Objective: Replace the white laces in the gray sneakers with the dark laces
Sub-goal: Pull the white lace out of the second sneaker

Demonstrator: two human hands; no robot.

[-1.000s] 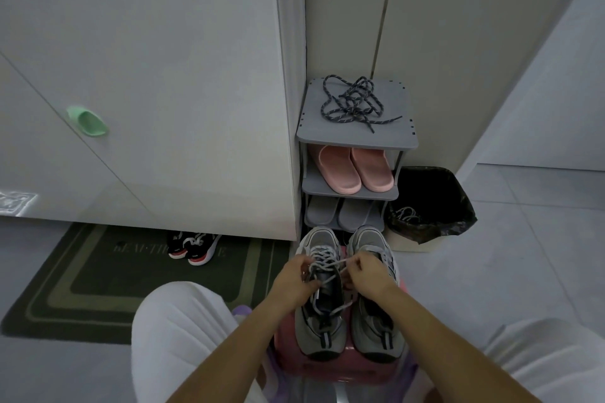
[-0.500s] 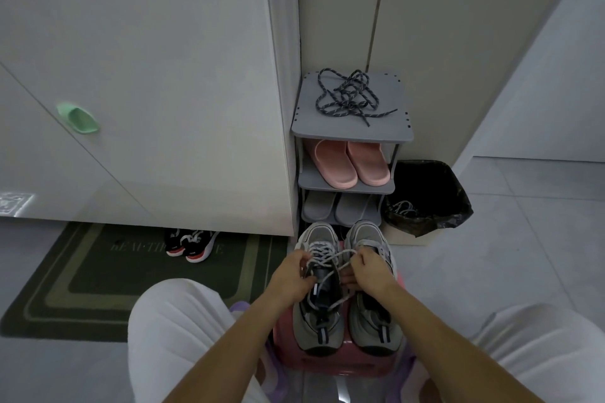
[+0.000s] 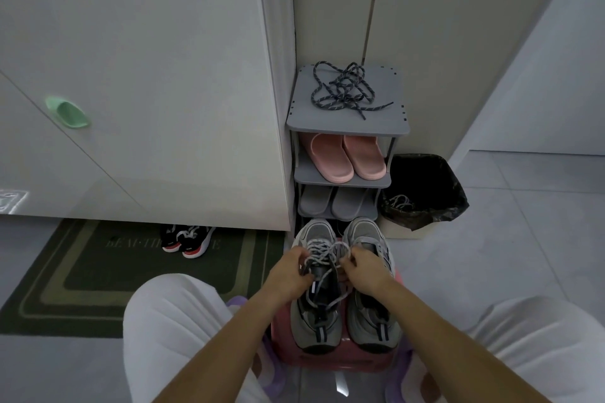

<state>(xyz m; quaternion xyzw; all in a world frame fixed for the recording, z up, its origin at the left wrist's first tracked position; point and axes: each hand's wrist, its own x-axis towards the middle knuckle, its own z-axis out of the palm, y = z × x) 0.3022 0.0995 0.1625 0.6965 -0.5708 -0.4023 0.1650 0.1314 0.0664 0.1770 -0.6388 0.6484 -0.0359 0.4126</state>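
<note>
- The left hand and right hand met over the near sneaker of the gray pair, which stood side by side with its mate on a pink stool between the person's knees.
- The left fingers were curled and pinched the white lace at the sneaker's upper eyelets.
- The right fingers were curled as well and pinched a loop of the same lace just across from the left ones.
- Loose lace trailed from between both sets of fingers down over the sneaker's tongue.
- The dark laces lay in a tangle well beyond the fingers, on the top shelf of a gray shoe rack.
- Below them on the rack sat pink slippers and gray slippers.
- Beyond the right fingers stood a bin lined with a black bag, a pale lace lying inside it.
</note>
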